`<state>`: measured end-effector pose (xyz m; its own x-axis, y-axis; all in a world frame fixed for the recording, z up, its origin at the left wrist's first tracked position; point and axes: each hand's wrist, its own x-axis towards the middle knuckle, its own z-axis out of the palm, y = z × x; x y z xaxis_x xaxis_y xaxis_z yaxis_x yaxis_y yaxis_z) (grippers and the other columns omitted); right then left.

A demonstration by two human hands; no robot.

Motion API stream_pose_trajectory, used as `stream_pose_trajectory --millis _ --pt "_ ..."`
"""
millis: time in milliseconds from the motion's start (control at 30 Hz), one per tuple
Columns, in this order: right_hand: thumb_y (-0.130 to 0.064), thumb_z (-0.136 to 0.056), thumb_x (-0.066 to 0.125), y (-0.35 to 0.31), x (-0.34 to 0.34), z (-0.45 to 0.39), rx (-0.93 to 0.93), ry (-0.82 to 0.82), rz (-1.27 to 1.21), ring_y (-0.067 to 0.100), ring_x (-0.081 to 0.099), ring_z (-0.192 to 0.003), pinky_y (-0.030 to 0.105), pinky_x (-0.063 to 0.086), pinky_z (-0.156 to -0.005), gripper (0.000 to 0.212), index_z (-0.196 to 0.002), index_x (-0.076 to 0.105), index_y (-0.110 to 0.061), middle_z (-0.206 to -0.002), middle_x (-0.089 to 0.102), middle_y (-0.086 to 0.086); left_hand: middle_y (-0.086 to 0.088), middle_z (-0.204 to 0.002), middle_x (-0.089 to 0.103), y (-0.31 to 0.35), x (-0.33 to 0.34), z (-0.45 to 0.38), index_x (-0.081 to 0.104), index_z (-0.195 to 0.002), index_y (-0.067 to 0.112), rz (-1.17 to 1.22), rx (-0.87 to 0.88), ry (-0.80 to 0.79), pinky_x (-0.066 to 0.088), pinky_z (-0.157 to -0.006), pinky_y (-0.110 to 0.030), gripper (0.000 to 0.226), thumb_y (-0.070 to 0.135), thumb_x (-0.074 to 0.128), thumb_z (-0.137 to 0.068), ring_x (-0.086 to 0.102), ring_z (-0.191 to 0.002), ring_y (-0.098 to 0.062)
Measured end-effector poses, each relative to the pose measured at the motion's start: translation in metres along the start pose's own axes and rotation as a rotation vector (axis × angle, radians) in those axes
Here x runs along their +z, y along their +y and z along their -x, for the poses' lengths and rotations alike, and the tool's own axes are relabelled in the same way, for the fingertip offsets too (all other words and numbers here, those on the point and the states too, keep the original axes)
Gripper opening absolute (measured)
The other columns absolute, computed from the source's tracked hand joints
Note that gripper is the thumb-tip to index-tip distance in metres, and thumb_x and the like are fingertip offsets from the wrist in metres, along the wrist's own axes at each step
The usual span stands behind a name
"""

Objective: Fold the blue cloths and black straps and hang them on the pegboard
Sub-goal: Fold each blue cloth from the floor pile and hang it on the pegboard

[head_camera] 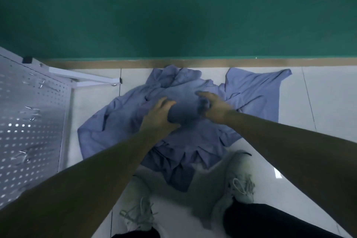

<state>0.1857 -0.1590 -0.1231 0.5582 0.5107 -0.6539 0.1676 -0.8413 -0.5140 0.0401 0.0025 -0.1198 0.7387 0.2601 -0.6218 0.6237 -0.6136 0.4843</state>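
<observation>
At the far left stood the pegboard (29,121), a pale perforated metal panel with thin wire hooks (41,83) jutting from its holes, none of them carrying anything. Right of it, on the glossy white tiled floor (328,102), lay the blue cloths (119,120) in one rumpled heap, soft, matte and thin, creased into loose ridges, with one piece (257,91) spread flatter toward the right. No black straps could be seen.

The left hand (160,114) gripped a rolled or bunched section of cloth (183,114) at the middle of the heap, fingers curled over its left end. The right hand (214,106) held the other end, thumb seemingly tucked into the fabric and forefinger stretched out along the top, though motion blur made the exact hold hard to read. Below, pale laced shoes (241,181) stood at the heap's near edge, the cloth draping against them.

The likely trouble, as I judge it, was that limp fabric would slump out of its fold once lifted, or that neighbouring layers would drag up with the bundle because the pieces overlap. A shoe pinning an edge could also tug the roll apart, and a bulky bundle might slide off so slim a hook.
</observation>
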Motion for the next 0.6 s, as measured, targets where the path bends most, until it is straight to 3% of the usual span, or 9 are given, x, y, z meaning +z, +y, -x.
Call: stream_pose_trajectory --millis 33,100,167,233,300,400,500,567,600 --pt "-0.004 -0.089 0.065 0.003 0.005 -0.002 -0.039 -0.033 -0.003 0.029 0.046 -0.135 0.030 0.043 -0.104 0.070 -0.150 0.039 -0.024 -0.151 0.043 0.006 -0.003 -0.163 0.023 -0.001 0.007 -0.005 0.035 -0.153 0.021 -0.032 0.007 -0.056 0.028 -0.119 -0.040 0.080 0.046 0.071 -0.087 0.024 -0.149 -0.026" --pt "-0.005 -0.090 0.063 0.008 0.014 -0.006 -0.023 -0.068 -0.056 0.025 0.051 -0.129 0.023 0.043 -0.092 0.066 -0.149 0.042 -0.026 -0.145 0.047 0.006 0.005 -0.158 0.027 -0.004 0.021 -0.009 0.041 -0.147 0.031 -0.137 0.031 -0.002 0.034 -0.113 -0.051 0.074 0.058 0.066 -0.083 0.026 -0.145 -0.027" --pt "-0.008 -0.090 0.064 0.009 0.018 -0.009 -0.019 -0.060 -0.099 0.025 0.052 -0.128 0.024 0.044 -0.093 0.061 -0.146 0.046 -0.025 -0.144 0.049 0.007 0.005 -0.143 0.044 -0.007 0.031 -0.008 0.063 -0.124 0.032 -0.106 0.066 0.155 0.042 -0.102 -0.052 0.044 0.052 0.061 -0.085 0.040 -0.132 -0.030" --pt "-0.010 -0.089 0.067 0.011 0.018 -0.009 -0.012 -0.029 -0.122 0.025 0.053 -0.128 0.028 0.046 -0.100 0.058 -0.143 0.050 -0.024 -0.142 0.052 0.008 0.003 -0.118 0.061 -0.009 0.034 -0.005 0.075 -0.094 0.026 0.012 0.118 0.269 0.049 -0.089 -0.049 0.035 0.050 0.053 -0.081 0.055 -0.111 -0.029" --pt "-0.014 -0.086 0.070 0.011 0.015 -0.004 -0.023 -0.023 -0.089 0.027 0.055 -0.125 0.037 0.048 -0.102 0.064 -0.144 0.047 -0.028 -0.141 0.051 0.009 0.001 -0.102 0.065 -0.009 0.030 -0.002 0.073 -0.082 0.019 0.081 0.168 0.306 0.049 -0.080 -0.045 0.040 0.051 0.049 -0.082 0.059 -0.096 -0.025" --pt "-0.033 -0.082 0.073 -0.003 0.005 0.011 -0.116 0.007 0.114 0.027 0.039 -0.132 0.046 0.040 -0.109 0.076 -0.147 0.037 -0.045 -0.146 0.038 0.003 -0.001 -0.088 0.066 0.000 0.012 0.012 0.063 -0.088 0.014 0.164 0.196 0.296 0.044 -0.072 -0.039 0.026 0.036 0.054 -0.098 0.059 -0.084 -0.019" --pt "-0.050 -0.084 0.066 -0.030 -0.009 0.034 -0.269 0.057 0.256 0.023 0.030 -0.140 0.048 0.029 -0.115 0.056 -0.138 0.052 -0.046 -0.151 0.038 -0.003 0.009 -0.068 0.052 0.018 -0.011 0.035 0.047 -0.087 0.027 0.189 0.289 0.328 0.039 -0.062 -0.039 0.017 0.031 0.050 -0.103 0.049 -0.065 -0.011" --pt "-0.053 -0.085 0.056 -0.051 -0.022 0.052 -0.373 0.083 0.205 0.023 0.051 -0.121 0.047 0.041 -0.105 0.041 -0.113 0.070 -0.027 -0.124 0.061 -0.001 0.008 -0.068 0.050 0.034 -0.030 0.050 0.043 -0.089 0.029 0.236 0.324 0.392 0.045 -0.064 -0.044 0.016 0.028 0.050 -0.103 0.050 -0.064 -0.017" --pt "-0.049 -0.088 0.055 -0.063 -0.031 0.065 -0.408 0.110 0.164 0.021 0.057 -0.105 0.042 0.046 -0.096 0.032 -0.099 0.069 -0.021 -0.105 0.064 -0.003 0.008 -0.068 0.050 0.044 -0.040 0.058 0.042 -0.090 0.029 0.255 0.339 0.435 0.046 -0.064 -0.045 0.016 0.026 0.051 -0.103 0.051 -0.064 -0.020"
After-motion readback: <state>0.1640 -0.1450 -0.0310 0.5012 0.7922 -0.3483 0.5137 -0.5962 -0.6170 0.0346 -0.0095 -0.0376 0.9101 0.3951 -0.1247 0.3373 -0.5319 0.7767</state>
